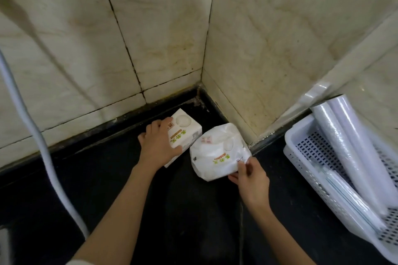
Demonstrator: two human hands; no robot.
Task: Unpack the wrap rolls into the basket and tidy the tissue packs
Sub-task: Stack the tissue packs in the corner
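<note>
Our left hand (158,146) grips a boxy white tissue pack (186,133) at twelve o'clock; our right hand (251,177) pinches a crumpled white tissue pack (217,155) beside it. Clear wrap rolls (349,148) lie in the white perforated basket (289,150) at three.

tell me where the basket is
In the head view, the white basket sits far right on the dark counter, holding the wrap rolls, beside the tiled wall.

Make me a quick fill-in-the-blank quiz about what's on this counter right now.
The left hand grips the squarer tissue pack on the ____ countertop.
The right hand pinches the crumpled tissue pack, making ____ packs in view.
The wrap rolls lie in the white ____.
Missing words: black; two; basket.
</note>
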